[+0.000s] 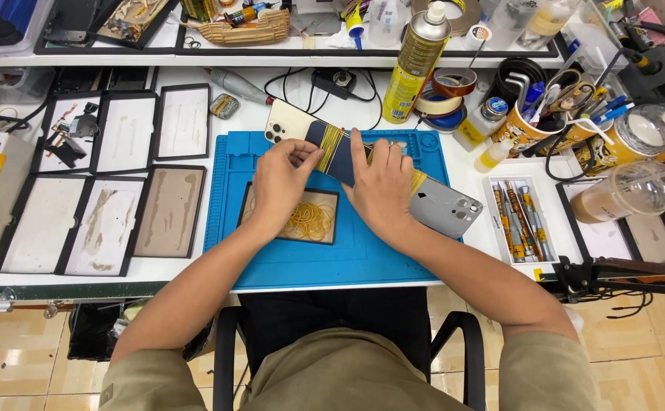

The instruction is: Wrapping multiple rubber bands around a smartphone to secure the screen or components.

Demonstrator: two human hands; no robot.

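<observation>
Both hands work over a blue mat (287,259) on the white worktop (195,80); the left hand (281,183) pinches the yellow rubber bands (331,144) wrapped round a stack of phones (348,156), fingers curled shut on a band; the right hand (382,186) lies flat, pressing the stack down, one finger stretched along it; a pale phone (287,122) sticks out at one end, a grey one (443,209) at the other; the step looks like binding the stack, calling next for another band from the small tray (310,221) just below.
</observation>
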